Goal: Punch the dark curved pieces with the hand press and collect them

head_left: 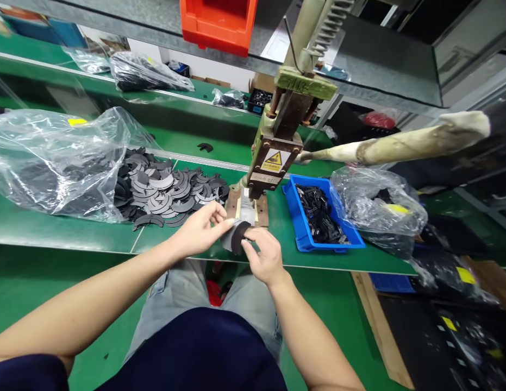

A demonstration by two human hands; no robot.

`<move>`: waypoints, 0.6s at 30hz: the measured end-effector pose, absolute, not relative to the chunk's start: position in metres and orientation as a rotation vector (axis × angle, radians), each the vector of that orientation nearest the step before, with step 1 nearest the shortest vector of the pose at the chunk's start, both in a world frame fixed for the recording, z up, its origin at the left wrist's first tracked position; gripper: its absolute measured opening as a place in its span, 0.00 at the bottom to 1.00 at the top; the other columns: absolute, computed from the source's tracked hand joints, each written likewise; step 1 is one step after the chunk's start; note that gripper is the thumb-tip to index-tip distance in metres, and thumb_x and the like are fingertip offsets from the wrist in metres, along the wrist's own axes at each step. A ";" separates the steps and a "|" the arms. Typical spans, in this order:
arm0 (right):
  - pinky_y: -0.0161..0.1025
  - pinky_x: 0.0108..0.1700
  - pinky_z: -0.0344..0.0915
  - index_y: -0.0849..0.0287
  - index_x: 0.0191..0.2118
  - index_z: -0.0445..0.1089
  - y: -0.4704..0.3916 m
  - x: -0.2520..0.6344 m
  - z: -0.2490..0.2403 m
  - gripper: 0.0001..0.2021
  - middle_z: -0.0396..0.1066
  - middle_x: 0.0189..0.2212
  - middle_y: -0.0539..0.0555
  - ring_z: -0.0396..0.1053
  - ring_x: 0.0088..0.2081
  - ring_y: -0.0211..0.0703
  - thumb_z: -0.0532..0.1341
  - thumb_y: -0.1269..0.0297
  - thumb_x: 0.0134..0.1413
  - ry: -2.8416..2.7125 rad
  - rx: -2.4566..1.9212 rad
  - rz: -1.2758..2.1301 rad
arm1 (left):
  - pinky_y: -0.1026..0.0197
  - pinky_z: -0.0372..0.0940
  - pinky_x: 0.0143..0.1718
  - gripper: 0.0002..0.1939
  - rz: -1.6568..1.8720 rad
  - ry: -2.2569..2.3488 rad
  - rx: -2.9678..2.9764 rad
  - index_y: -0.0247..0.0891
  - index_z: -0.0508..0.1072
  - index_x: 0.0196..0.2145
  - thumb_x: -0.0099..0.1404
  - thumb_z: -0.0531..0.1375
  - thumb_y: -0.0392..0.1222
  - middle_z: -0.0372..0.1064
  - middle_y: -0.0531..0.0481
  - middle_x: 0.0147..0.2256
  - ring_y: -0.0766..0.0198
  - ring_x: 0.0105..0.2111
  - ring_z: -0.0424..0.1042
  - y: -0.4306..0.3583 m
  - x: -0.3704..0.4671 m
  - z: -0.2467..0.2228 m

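Both hands meet in front of a hand press, just above the bench's front edge. My left hand pinches the upper edge of a grey curved plate between thumb and finger. Held in my right hand is a dark curved plate, which overlaps the grey one. Whether the two plates are joined I cannot tell. Behind them sits the press fixture, partly hidden by my fingers. To the left of it lies a heap of loose curved plates, grey and black.
A clear plastic bag of plates stands left. Right of the press is a blue bin of small black parts, with another plastic bag beside it. The press lever sticks out rightward. An orange bin sits on the shelf overhead.
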State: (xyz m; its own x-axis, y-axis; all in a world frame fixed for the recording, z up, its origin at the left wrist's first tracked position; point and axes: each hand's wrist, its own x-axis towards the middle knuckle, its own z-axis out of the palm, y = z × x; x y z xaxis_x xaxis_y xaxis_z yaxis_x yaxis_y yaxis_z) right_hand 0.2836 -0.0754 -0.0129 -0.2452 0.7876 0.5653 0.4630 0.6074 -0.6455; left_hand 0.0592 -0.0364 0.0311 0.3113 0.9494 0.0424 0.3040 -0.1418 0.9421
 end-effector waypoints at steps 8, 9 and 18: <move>0.46 0.49 0.73 0.54 0.48 0.74 -0.077 0.282 -0.018 0.10 0.79 0.42 0.56 0.75 0.44 0.45 0.63 0.69 0.61 -1.897 -0.953 0.405 | 0.63 0.53 0.28 0.24 0.740 1.083 1.805 0.39 0.62 0.23 0.72 0.59 0.55 0.57 0.56 0.25 0.67 0.26 0.57 -0.040 0.074 0.027; 0.46 0.49 0.73 0.53 0.48 0.74 -0.079 0.282 -0.019 0.10 0.79 0.42 0.56 0.75 0.45 0.45 0.63 0.69 0.62 -1.879 -0.952 0.419 | 0.63 0.51 0.27 0.25 0.703 1.059 1.726 0.39 0.61 0.23 0.71 0.59 0.57 0.54 0.56 0.24 0.68 0.25 0.55 -0.039 0.075 0.023; 0.41 0.51 0.72 0.53 0.45 0.75 -0.085 0.296 -0.003 0.06 0.79 0.42 0.54 0.75 0.44 0.41 0.63 0.63 0.65 -1.787 -1.042 0.683 | 0.63 0.66 0.37 0.22 0.805 0.832 1.270 0.39 0.71 0.44 0.65 0.68 0.59 0.70 0.51 0.37 0.64 0.35 0.69 -0.043 0.081 0.003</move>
